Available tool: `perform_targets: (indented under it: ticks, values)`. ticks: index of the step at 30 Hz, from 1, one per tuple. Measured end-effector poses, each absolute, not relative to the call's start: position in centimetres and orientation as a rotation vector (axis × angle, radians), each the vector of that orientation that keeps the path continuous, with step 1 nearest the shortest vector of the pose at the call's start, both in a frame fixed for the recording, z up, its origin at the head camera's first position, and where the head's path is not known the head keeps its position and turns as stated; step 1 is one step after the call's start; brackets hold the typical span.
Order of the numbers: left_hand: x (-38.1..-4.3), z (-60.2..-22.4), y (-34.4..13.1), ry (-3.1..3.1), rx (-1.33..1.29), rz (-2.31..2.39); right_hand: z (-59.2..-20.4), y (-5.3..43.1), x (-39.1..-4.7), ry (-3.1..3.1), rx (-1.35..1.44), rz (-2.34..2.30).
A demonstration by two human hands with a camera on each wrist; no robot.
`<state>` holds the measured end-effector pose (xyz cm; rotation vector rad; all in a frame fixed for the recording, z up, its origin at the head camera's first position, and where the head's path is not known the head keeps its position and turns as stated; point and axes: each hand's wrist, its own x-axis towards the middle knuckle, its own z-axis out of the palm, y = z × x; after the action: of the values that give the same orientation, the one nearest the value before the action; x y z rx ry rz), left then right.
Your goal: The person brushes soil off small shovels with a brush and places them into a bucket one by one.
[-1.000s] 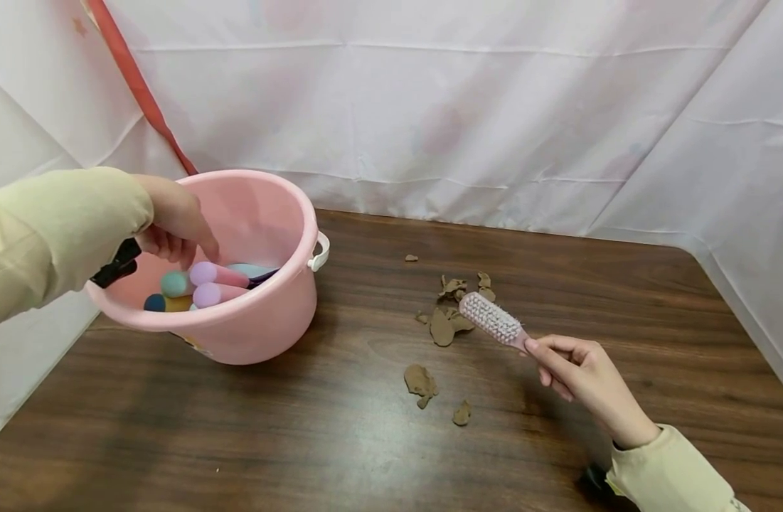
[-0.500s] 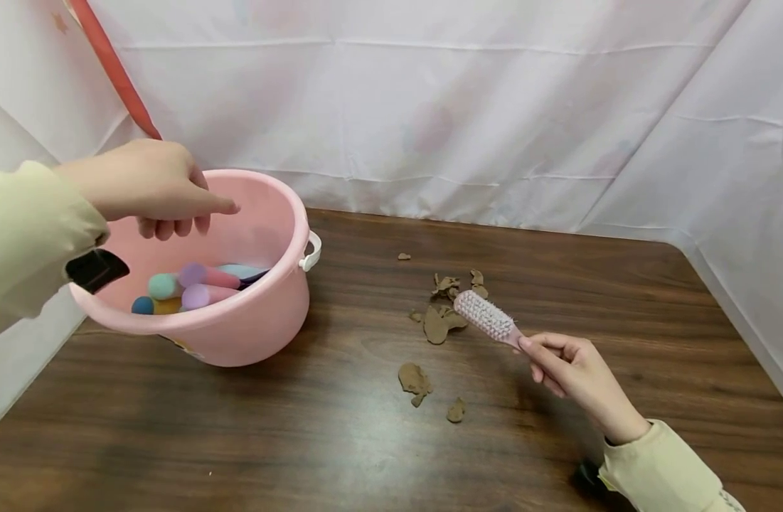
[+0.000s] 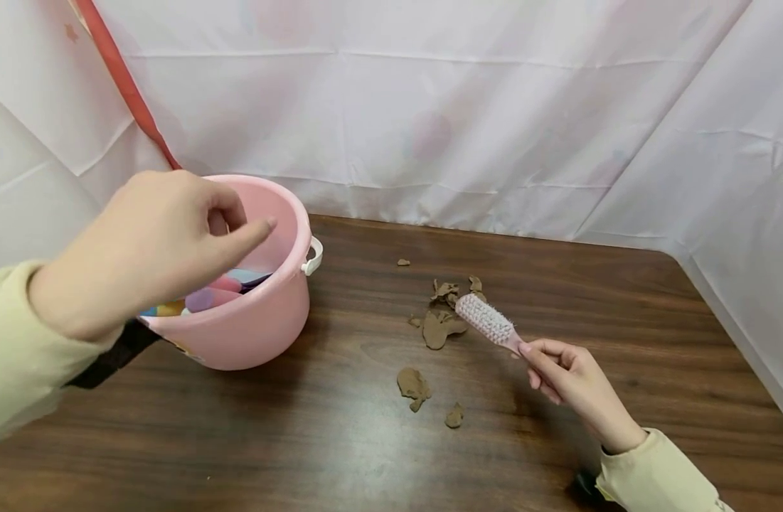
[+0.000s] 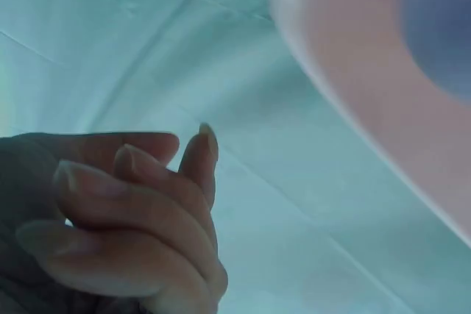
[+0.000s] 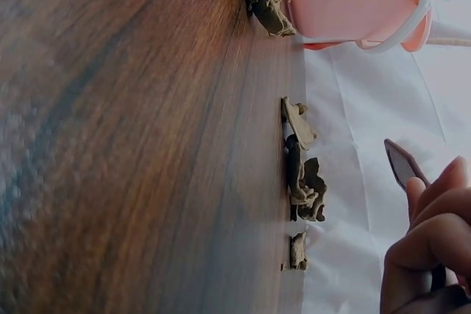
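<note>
My right hand (image 3: 570,373) grips the handle of a small pink brush (image 3: 486,320) with its pale bristles facing up. The brush head hovers by a cluster of flat, crumbly brown clay-like pieces (image 3: 437,331) on the table. My left hand (image 3: 154,249) is over the near left side of a pink bucket (image 3: 263,331), thumb pointing right. Its fingers are loosely bent with nothing in them, as the left wrist view also shows. Inside the bucket lie a purple-ended pink thing (image 3: 205,299) and other coloured items, partly hidden behind that hand.
More brown pieces lie nearer on the table, a larger flake (image 3: 413,386) and a small one (image 3: 454,415). A tiny crumb (image 3: 403,262) sits farther back. White curtains (image 3: 429,121) enclose the back and sides. The bucket's white handle (image 3: 312,257) hangs at its right.
My left hand has risen out of the bucket and come nearer the camera, its fingers bare. The right hand and brush stay almost where they were.
</note>
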<state>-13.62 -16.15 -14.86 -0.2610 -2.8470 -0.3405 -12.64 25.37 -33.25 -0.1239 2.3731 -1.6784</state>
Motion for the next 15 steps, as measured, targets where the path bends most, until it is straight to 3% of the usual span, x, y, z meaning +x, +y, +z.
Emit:
perform_targets:
  ticks: [8, 15]
  values:
    - [-10.2, -15.9, -12.9, -2.671, -0.525, -0.363, -33.3, 25.2, -12.6, 2.338, -0.042, -1.695]
    - [-8.8, -17.8, -11.1, -2.708, -0.484, -0.453, -33.4, 25.2, -12.5, 2.323, -0.041, -1.714]
